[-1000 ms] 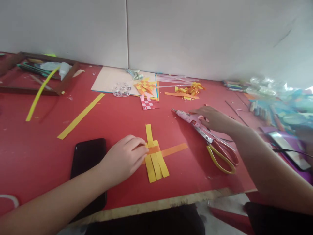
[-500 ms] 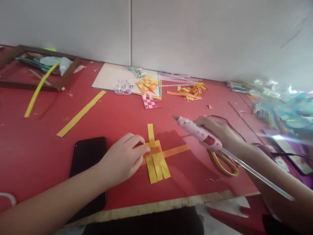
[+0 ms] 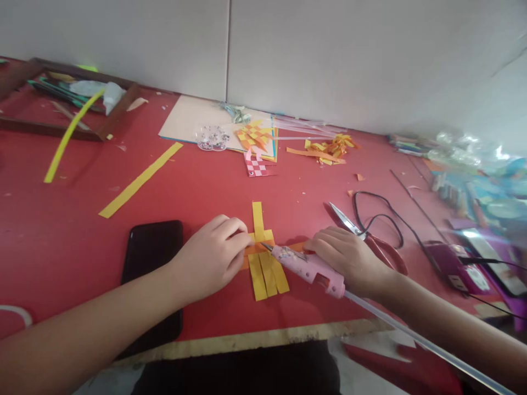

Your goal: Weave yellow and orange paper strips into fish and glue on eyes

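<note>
My right hand grips a pink hot glue gun, with a long clear glue stick coming out of its back end. The gun's metal nozzle points left onto the small weave of yellow paper strips lying on the table. An orange paper strip crosses under the nozzle. My left hand has its fingers closed at the left edge of this weave, pinching a paper strip there; the fingertips are partly hidden. One yellow strip sticks out from the weave's far side.
Left of the weave lies a black phone. Open scissors and a cord rest behind my right hand. Farther back are a woven pink paper fish, googly eyes, orange scraps and a wooden frame.
My right hand has brought the glue gun left and down, so its nozzle is now at the weave. The scissors have come into fuller view. My left hand stays at the weave's edge.
</note>
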The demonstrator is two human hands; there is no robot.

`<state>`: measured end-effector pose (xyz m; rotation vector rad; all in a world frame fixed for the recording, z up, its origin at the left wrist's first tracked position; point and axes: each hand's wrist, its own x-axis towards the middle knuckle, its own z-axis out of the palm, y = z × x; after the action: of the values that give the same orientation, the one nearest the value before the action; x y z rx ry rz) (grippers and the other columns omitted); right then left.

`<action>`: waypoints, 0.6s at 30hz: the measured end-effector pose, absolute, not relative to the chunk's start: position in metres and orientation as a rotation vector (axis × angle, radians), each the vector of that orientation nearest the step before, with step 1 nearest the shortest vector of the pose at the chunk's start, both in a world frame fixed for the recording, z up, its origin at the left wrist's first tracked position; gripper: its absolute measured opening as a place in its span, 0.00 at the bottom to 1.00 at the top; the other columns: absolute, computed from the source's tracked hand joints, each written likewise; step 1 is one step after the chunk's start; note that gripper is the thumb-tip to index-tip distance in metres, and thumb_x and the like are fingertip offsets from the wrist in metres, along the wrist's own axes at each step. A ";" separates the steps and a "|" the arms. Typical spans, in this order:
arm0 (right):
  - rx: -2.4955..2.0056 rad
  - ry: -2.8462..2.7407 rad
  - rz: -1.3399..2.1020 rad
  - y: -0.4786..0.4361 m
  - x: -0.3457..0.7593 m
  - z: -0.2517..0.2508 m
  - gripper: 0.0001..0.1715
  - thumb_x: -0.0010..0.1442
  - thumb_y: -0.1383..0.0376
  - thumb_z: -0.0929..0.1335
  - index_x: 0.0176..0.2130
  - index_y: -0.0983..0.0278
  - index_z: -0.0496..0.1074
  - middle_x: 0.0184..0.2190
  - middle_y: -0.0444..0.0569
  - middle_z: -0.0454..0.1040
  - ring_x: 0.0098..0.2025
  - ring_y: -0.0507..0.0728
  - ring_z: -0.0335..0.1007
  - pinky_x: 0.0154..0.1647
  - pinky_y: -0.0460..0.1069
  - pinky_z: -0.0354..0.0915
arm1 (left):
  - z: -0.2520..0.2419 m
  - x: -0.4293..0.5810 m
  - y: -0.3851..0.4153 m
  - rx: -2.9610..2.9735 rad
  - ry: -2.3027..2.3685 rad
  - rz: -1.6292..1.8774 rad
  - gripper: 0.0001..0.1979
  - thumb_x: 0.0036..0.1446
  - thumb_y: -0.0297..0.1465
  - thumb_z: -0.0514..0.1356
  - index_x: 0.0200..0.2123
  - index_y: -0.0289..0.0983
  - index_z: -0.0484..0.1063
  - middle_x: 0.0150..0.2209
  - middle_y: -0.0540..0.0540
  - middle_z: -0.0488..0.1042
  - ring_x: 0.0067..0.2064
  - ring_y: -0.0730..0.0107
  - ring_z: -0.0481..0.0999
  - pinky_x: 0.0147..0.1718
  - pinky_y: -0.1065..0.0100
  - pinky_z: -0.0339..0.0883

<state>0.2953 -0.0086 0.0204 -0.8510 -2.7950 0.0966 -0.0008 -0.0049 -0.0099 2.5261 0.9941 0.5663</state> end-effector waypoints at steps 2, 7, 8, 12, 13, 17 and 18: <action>-0.861 -2.816 0.070 -0.009 0.294 0.020 0.10 0.66 0.71 0.60 0.39 0.66 0.69 0.27 0.49 0.73 0.29 0.56 0.67 0.31 0.51 0.60 | -0.010 -0.001 -0.005 2.527 0.998 0.561 0.11 0.63 0.22 0.53 0.42 0.33 0.75 0.40 0.41 0.72 0.41 0.59 0.68 0.42 0.57 0.67; -0.839 -2.849 -0.017 -0.010 0.294 0.020 0.10 0.64 0.71 0.60 0.37 0.67 0.69 0.25 0.49 0.71 0.27 0.56 0.64 0.29 0.52 0.58 | -0.009 0.000 -0.005 2.529 1.005 0.562 0.11 0.63 0.22 0.53 0.41 0.33 0.75 0.41 0.41 0.72 0.41 0.58 0.68 0.42 0.56 0.67; -0.838 -2.849 -0.024 -0.010 0.294 0.020 0.10 0.64 0.71 0.60 0.36 0.67 0.69 0.25 0.49 0.71 0.27 0.56 0.63 0.30 0.52 0.57 | -0.009 0.000 -0.005 2.531 1.004 0.563 0.11 0.63 0.22 0.53 0.41 0.33 0.75 0.41 0.41 0.72 0.41 0.58 0.68 0.42 0.56 0.67; -0.830 -2.848 -0.036 -0.011 0.294 0.020 0.09 0.64 0.71 0.61 0.37 0.66 0.69 0.25 0.49 0.71 0.27 0.56 0.62 0.29 0.52 0.56 | -0.009 0.000 -0.005 2.550 1.002 0.561 0.11 0.64 0.22 0.53 0.41 0.33 0.75 0.41 0.40 0.72 0.41 0.58 0.68 0.42 0.56 0.68; -0.827 -2.848 -0.043 -0.011 0.294 0.021 0.09 0.63 0.71 0.60 0.37 0.66 0.69 0.25 0.49 0.71 0.27 0.56 0.62 0.29 0.52 0.55 | -0.009 0.000 -0.005 2.555 1.000 0.558 0.11 0.64 0.22 0.53 0.41 0.33 0.76 0.40 0.40 0.72 0.41 0.58 0.68 0.42 0.56 0.68; -0.832 -2.850 -0.028 -0.014 0.293 0.024 0.09 0.63 0.71 0.60 0.37 0.65 0.69 0.25 0.49 0.71 0.28 0.56 0.62 0.29 0.52 0.54 | -0.008 0.000 -0.005 2.563 1.003 0.558 0.11 0.64 0.23 0.53 0.41 0.33 0.76 0.40 0.40 0.72 0.40 0.58 0.68 0.41 0.56 0.68; -0.834 -2.850 -0.014 -0.014 0.292 0.024 0.09 0.63 0.71 0.60 0.38 0.65 0.69 0.26 0.49 0.71 0.28 0.56 0.63 0.29 0.52 0.54 | -0.008 0.000 -0.005 2.566 1.003 0.560 0.11 0.64 0.23 0.53 0.41 0.33 0.76 0.40 0.40 0.72 0.40 0.58 0.68 0.41 0.56 0.68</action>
<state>0.2925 -0.0142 0.0243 -0.8339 -2.8502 -0.0142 -0.0004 -0.0051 -0.0085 2.5663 1.0030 0.5596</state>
